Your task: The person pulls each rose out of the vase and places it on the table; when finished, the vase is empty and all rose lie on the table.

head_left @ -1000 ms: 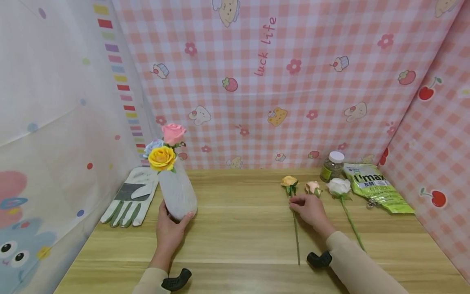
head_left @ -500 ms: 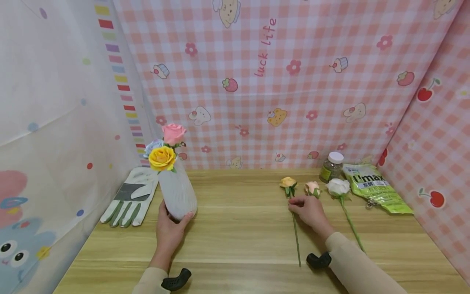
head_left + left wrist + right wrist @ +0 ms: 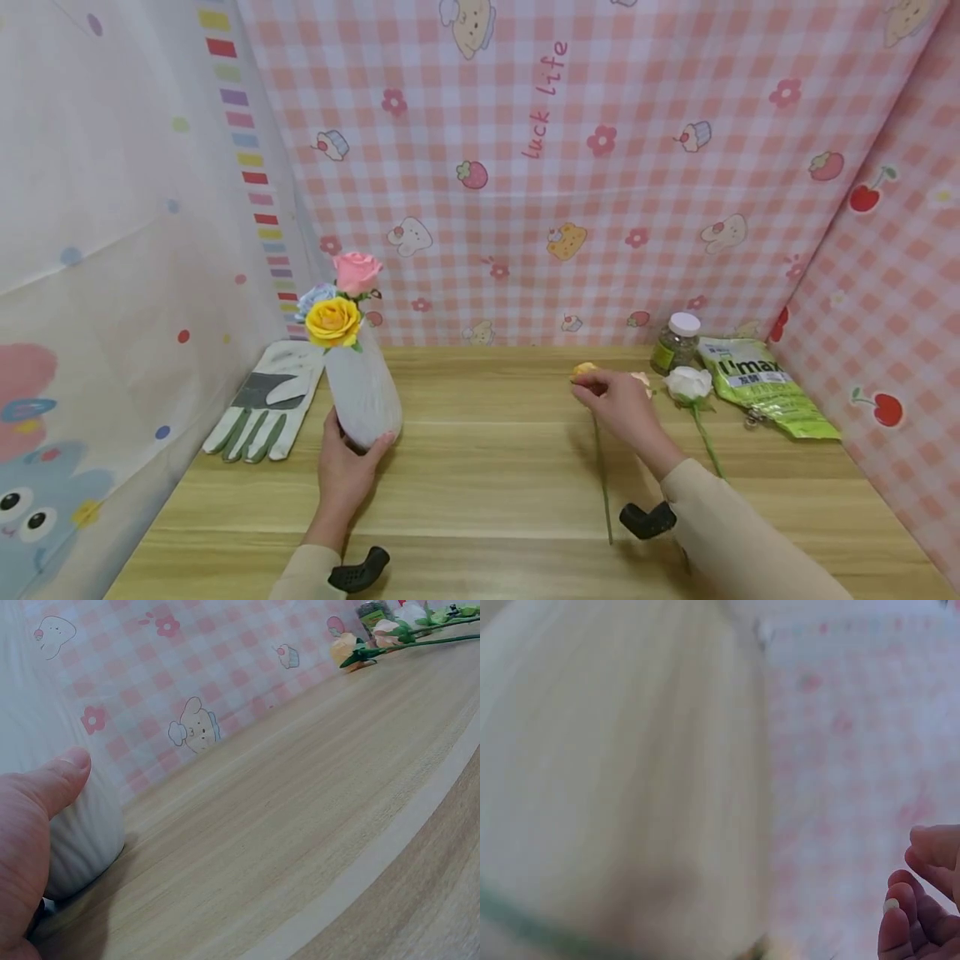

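A white ribbed vase (image 3: 363, 387) holds a pink rose (image 3: 357, 273), a yellow rose (image 3: 333, 322) and a pale blue flower (image 3: 315, 298). My left hand (image 3: 349, 462) grips the vase low down; the left wrist view shows the thumb (image 3: 66, 778) along its side. On the right, my right hand (image 3: 621, 408) is over an orange-yellow rose (image 3: 584, 369), partly covering it. That rose lies on the table with its thin stem toward me. In the right wrist view, the right hand's fingers (image 3: 937, 851) are bent with a gap to the thumb and nothing between them.
A peach rose (image 3: 642, 382) and a white rose (image 3: 688, 382) lie right of the right hand. Behind them stand a lidded jar (image 3: 675, 343) and a green bag (image 3: 772, 383). A work glove (image 3: 266, 400) lies left of the vase on the wooden table (image 3: 487, 483).
My right hand has let go of the orange-yellow rose's stem and moved up and slightly left, over the bloom. My left hand and the vase stay in place.
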Demonstrator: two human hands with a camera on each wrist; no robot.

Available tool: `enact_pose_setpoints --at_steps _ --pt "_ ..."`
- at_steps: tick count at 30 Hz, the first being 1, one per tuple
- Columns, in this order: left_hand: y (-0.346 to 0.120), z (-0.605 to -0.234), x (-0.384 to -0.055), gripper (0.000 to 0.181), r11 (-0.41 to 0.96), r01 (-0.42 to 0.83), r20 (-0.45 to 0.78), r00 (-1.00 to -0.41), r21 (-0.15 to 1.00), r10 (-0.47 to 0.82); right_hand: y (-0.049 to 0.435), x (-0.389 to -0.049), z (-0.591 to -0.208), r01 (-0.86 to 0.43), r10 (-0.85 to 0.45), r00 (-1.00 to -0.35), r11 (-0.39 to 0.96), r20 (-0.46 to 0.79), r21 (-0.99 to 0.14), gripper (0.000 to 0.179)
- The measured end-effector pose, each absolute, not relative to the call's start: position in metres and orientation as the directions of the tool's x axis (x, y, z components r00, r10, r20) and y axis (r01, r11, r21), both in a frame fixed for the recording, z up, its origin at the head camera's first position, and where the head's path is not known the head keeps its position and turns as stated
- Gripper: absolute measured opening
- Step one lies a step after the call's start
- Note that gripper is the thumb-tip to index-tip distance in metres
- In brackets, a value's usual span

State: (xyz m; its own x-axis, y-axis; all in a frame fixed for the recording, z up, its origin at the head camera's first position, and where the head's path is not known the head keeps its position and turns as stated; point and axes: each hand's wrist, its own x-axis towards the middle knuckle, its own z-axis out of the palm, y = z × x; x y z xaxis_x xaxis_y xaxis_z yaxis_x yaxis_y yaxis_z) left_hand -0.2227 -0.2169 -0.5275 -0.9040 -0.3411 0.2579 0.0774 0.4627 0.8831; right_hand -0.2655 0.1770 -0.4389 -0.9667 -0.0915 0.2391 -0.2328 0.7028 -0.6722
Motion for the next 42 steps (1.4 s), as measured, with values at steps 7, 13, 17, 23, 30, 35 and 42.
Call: enact_pose_setpoints --at_steps 7,13,17,23,30,35,42 --pt "-0.222 -0.53 -0.225 0.098 0.47 0.087 0.275 -0.896 0.879 -0.348 0.098 -0.252 -0.376 -0.373 -0.269 -0.927 0.569 0.263 -0.732 0.024" --pt "-0.222 -0.529 -0.226 0.097 0.467 0.096 0.282 -0.894 0.879 -0.348 0.037 -0.242 -0.347 -0.447 -0.381 -0.88 0.46 0.285 -0.767 0.025" --pt "-0.222 -0.529 -0.226 0.097 0.464 0.106 0.289 -0.893 0.88 -0.345 0.01 -0.243 -0.337 -0.475 -0.41 -0.86 0.427 0.304 -0.769 0.025" --pt "-0.224 -0.53 -0.226 0.097 0.472 0.112 0.297 -0.893 0.875 -0.339 -0.025 -0.261 -0.331 -0.395 -0.378 -0.89 0.364 0.254 -0.843 0.028" --pt "-0.224 -0.532 -0.224 0.097 0.476 0.102 0.294 -0.89 0.873 -0.348 -0.055 -0.281 -0.326 -0.269 -0.327 -0.928 0.258 0.178 -0.928 0.032" --pt "-0.22 -0.532 -0.225 0.096 0.469 0.111 0.296 -0.892 0.876 -0.342 -0.071 -0.289 -0.32 -0.244 -0.291 -0.943 0.27 0.162 -0.931 0.028" --pt "-0.217 -0.532 -0.228 0.098 0.452 0.118 0.288 -0.899 0.884 -0.33 -0.086 -0.295 -0.318 -0.174 -0.239 -0.965 0.259 0.112 -0.95 0.024"
